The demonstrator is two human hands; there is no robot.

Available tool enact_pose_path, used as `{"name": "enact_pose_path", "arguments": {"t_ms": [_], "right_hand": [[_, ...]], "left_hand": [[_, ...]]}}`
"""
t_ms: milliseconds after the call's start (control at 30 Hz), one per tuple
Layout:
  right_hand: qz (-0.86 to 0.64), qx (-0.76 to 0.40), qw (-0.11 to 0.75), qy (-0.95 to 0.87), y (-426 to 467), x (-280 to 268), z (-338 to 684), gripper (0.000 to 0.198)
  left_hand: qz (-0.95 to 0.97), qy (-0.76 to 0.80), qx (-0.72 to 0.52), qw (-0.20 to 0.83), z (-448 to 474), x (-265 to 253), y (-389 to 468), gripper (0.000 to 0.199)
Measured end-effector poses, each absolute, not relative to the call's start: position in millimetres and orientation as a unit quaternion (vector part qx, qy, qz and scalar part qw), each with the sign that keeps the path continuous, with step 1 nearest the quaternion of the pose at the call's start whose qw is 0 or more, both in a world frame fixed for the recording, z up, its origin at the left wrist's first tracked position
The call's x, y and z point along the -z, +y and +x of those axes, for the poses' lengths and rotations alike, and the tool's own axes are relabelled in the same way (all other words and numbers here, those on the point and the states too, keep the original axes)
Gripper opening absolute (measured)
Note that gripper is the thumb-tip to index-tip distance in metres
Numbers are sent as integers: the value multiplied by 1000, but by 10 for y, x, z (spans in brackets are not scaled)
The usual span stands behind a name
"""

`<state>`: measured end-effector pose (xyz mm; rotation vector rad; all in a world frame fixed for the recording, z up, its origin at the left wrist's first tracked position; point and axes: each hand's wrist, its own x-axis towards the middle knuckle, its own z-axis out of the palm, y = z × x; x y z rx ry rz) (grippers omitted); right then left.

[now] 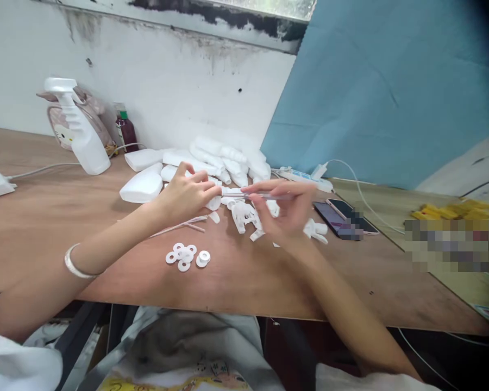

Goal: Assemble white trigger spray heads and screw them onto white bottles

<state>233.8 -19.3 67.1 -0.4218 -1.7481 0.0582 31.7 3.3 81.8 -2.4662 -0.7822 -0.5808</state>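
My left hand [187, 194] is closed in a pinch over the middle of the table, with a small white plastic part [214, 203] showing under its fingertips. A thin clear plastic tube [234, 194] runs level from those fingertips to my right hand [287, 209]. The right thumb and fingers are closed along the tube. Just below and between the hands lies a heap of white trigger sprayer heads [244, 216]. Several loose thin tubes [183, 225] lie under my left wrist. Closer to me rest several flat white washers [183, 253] and a white ring-shaped piece [204, 257].
White empty bottles [142, 184] are piled against the wall. An assembled spray bottle [83, 130] stands at the left beside a dark red bottle [126, 130] and a pink bag [98, 117]. Two phones [338, 220], a power strip [303, 176] and a white cable [358, 179] are at the right.
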Motion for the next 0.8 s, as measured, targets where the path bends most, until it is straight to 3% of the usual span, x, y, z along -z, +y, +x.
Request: {"name": "enact_pose_path", "arguments": {"t_ms": [167, 267, 400, 567, 800], "right_hand": [[-125, 201, 523, -819, 77, -265, 2318, 25], [-87, 261, 474, -836, 24, -193, 2268, 24], [-98, 279, 474, -829, -157, -135, 2150, 24], [-239, 66, 553, -795, -270, -114, 2099, 21], [-335, -299, 594, -668, -266, -126, 2073, 16]], "left_hand": [[-879, -345, 241, 224, 235, -469, 322, 14], [-877, -361, 235, 214, 208, -344, 302, 16], [-879, -342, 265, 200, 174, -232, 241, 14], [-887, -314, 301, 155, 171, -156, 214, 8], [-879, -354, 320, -15, 170, -122, 253, 14]]}}
